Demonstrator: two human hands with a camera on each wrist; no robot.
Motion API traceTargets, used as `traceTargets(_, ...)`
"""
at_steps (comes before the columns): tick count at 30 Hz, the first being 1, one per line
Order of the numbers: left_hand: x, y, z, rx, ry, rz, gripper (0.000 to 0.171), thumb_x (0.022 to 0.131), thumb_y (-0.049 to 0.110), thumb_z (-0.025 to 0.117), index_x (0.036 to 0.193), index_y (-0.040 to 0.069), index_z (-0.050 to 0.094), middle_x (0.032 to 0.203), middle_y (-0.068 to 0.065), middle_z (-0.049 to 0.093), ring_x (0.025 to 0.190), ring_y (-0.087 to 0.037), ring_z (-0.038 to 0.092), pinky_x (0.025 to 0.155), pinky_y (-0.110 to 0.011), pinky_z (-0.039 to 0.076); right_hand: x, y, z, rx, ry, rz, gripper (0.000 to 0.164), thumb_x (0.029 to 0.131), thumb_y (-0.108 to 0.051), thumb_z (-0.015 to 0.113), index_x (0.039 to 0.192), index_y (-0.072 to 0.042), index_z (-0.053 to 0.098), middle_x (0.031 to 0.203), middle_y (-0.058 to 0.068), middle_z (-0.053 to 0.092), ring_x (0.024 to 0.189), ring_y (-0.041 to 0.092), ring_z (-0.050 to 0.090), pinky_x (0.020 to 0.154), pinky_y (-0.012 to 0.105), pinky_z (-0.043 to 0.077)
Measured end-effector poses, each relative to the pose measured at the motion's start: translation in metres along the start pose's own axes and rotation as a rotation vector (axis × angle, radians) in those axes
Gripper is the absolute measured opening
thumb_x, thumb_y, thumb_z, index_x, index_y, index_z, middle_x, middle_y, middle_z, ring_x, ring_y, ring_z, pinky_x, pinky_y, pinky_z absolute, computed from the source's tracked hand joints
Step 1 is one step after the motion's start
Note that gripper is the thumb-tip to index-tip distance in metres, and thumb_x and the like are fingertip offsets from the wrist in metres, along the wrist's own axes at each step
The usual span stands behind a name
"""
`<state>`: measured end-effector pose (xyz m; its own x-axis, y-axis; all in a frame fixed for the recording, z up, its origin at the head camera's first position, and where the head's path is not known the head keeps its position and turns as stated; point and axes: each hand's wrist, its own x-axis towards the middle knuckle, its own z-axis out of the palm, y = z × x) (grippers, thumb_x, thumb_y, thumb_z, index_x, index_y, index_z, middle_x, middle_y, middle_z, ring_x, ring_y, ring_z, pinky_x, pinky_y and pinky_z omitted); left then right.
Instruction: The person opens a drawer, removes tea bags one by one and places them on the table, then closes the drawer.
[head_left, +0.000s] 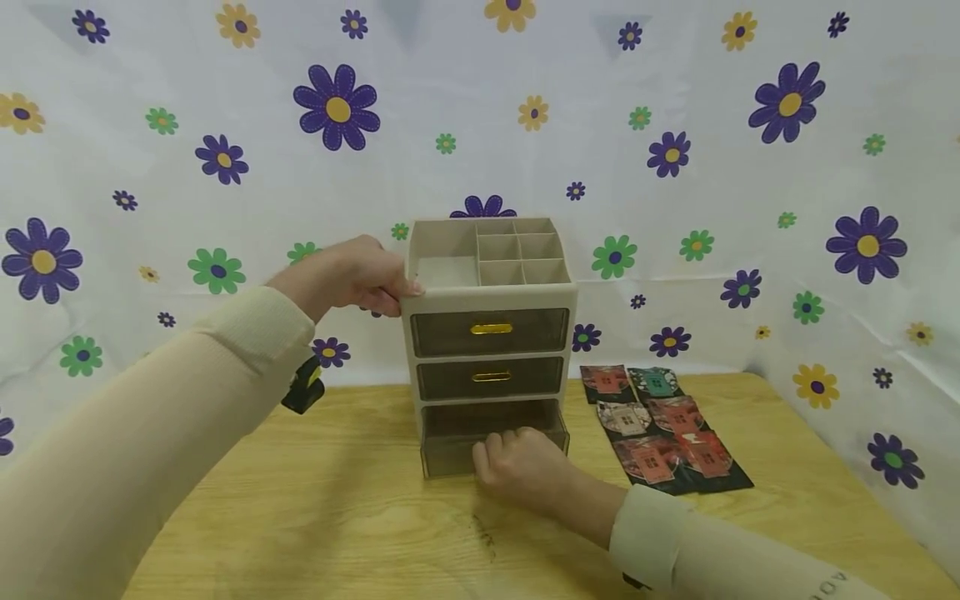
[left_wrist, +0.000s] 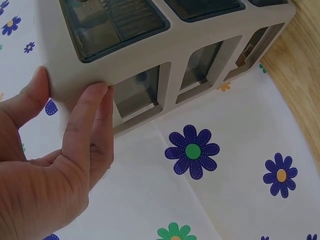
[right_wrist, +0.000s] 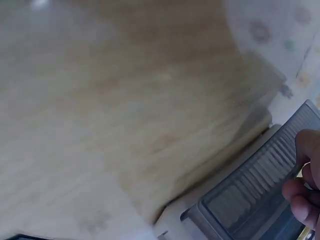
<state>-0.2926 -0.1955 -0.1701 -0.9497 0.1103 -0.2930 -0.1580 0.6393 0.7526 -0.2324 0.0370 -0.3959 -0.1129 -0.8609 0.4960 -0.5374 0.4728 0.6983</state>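
A beige desktop drawer organizer point(head_left: 489, 297) stands on the table, with open compartments on top and three smoky see-through drawers below. My left hand point(head_left: 367, 273) grips its upper left corner. In the left wrist view the thumb and fingers of the left hand point(left_wrist: 60, 145) lie on either side of that corner. The bottom drawer point(head_left: 450, 457) is pulled partway out, and my right hand point(head_left: 525, 471) holds it at the front, covering its handle. In the right wrist view, curled fingers of the right hand point(right_wrist: 306, 185) pinch the drawer front point(right_wrist: 250, 200) near a bit of gold.
Several flat packets point(head_left: 660, 425) with red, teal and whitish labels lie in rows right of the organizer. The upper drawers have gold handles point(head_left: 491, 328). A flower-print cloth point(head_left: 705, 192) hangs behind the wooden table point(head_left: 315, 517).
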Motion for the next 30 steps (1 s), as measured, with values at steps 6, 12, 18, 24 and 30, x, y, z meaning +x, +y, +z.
traceTargets(6, -0.002, 0.002, 0.0, 0.001, 0.007, 0.007, 0.039, 0.097, 0.01, 0.064, 0.128, -0.01, 0.052, 0.106, -0.02, 0.06, 0.068, -0.015, 0.056, 0.062, -0.019, 0.056, 0.005, 0.008, 0.011, -0.011, -0.047, 0.002, 0.044, 0.095, 0.003, 0.02, 0.065, -0.016, 0.046, 0.053, -0.005, 0.041, 0.047, 0.005, 0.025, 0.034, 0.022, 0.026)
traceTargets(12, -0.003, 0.003, 0.0, -0.021, -0.001, -0.005, 0.04, 0.097, 0.011, 0.064, 0.129, -0.009, 0.052, 0.11, -0.02, 0.06, 0.071, -0.016, 0.057, 0.064, -0.019, 0.057, 0.006, 0.012, 0.016, 0.043, -0.054, -0.031, 0.027, 0.092, -0.002, 0.045, 0.069, -0.014, 0.052, 0.056, -0.004, 0.048, 0.045, 0.005, 0.034, 0.034, 0.023, 0.035)
traceTargets(18, 0.001, 0.003, 0.003, -0.022, -0.002, 0.007, 0.04, 0.097, 0.011, 0.064, 0.129, -0.01, 0.052, 0.106, -0.019, 0.06, 0.068, -0.014, 0.055, 0.06, -0.018, 0.055, 0.002, 0.017, 0.022, 0.092, -0.158, 0.023, 0.015, 0.092, -0.01, 0.062, 0.077, -0.012, 0.06, 0.064, -0.002, 0.059, 0.051, 0.008, 0.052, 0.042, 0.024, 0.046)
traceTargets(24, 0.005, 0.003, 0.006, -0.024, -0.011, -0.001, 0.041, 0.097, 0.011, 0.063, 0.13, -0.009, 0.05, 0.108, -0.02, 0.06, 0.065, -0.012, 0.055, 0.058, -0.016, 0.053, 0.001, 0.019, 0.027, 0.133, -0.263, 0.082, 0.015, 0.099, -0.016, 0.062, 0.086, -0.011, 0.069, 0.074, 0.0, 0.066, 0.063, 0.011, 0.061, 0.054, 0.027, 0.055)
traceTargets(30, 0.005, -0.004, 0.005, -0.041, 0.018, 0.003, 0.041, 0.097, 0.012, 0.065, 0.128, -0.01, 0.051, 0.103, -0.017, 0.06, 0.065, -0.012, 0.056, 0.059, -0.017, 0.055, 0.01, 0.021, 0.018, 0.26, -0.473, 0.13, 0.016, 0.1, -0.015, 0.058, 0.091, -0.01, 0.071, 0.08, 0.0, 0.068, 0.072, 0.014, 0.064, 0.062, 0.03, 0.058)
